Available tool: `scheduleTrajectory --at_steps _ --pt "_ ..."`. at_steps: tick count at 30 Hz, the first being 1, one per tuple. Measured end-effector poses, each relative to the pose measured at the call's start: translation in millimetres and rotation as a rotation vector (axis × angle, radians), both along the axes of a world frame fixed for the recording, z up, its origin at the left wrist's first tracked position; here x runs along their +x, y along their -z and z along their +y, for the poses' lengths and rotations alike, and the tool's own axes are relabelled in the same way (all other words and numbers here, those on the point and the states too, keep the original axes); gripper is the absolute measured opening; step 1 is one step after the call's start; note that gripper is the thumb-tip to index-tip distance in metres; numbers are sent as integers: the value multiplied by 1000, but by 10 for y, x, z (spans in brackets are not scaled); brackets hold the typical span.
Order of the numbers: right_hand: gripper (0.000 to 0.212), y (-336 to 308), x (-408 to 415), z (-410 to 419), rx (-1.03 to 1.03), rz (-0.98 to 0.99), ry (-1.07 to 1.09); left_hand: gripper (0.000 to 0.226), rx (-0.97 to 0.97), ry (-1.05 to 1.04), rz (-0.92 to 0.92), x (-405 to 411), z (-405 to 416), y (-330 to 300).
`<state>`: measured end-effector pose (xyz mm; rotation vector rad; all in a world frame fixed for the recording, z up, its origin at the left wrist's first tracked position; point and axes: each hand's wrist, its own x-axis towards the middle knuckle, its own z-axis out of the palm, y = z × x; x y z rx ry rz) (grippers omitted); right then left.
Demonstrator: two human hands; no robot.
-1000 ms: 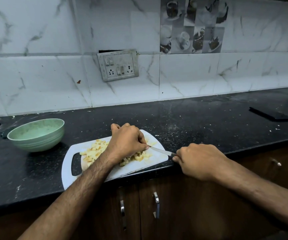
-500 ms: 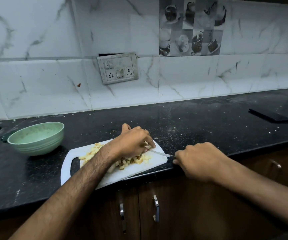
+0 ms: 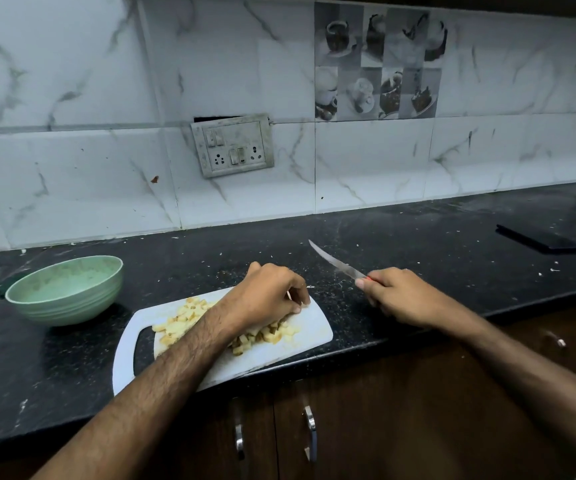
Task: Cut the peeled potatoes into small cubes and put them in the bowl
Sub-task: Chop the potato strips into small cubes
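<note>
Small yellow potato cubes (image 3: 182, 318) lie heaped on a white cutting board (image 3: 310, 332) at the counter's front edge. My left hand (image 3: 265, 297) is cupped over the right part of the heap, fingers curled down onto the cubes; what lies under the palm is hidden. My right hand (image 3: 395, 294) grips the red handle of a knife (image 3: 335, 263), lifted off the board to the right, its blade pointing up and left over the counter. A pale green bowl (image 3: 66, 289) stands to the left of the board, with no cubes visible inside.
The black stone counter (image 3: 435, 258) runs to the right, speckled with scraps. A dark flat phone (image 3: 539, 239) lies at the far right. A switch socket (image 3: 232, 145) hangs on the tiled wall. Cabinet door handles (image 3: 309, 431) sit below the counter edge.
My right hand has lifted the knife off the board and swung it right and up, clear of the cubes. My left hand stays cupped over the heap.
</note>
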<state>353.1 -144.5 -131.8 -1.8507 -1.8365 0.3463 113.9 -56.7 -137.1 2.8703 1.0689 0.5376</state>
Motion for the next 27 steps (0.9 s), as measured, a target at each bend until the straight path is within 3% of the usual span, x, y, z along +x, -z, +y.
scheduleTrajectory --at_steps 3,7,13,22,27 --pt "43 180 -139 246 68 306 -56 19 2 -39 77 40 -1 -18" --pt "41 292 -330 507 187 522 -70 12 50 -30 108 68 2 -16" --pt "42 331 -357 598 164 532 -90 10 -26 -35 24 59 22 -11" --pt "42 353 -344 597 176 556 -100 12 126 16 247 183 -74 -99" --pt "42 364 -331 605 178 573 -108 7 -5 65 233 106 -6 -145"
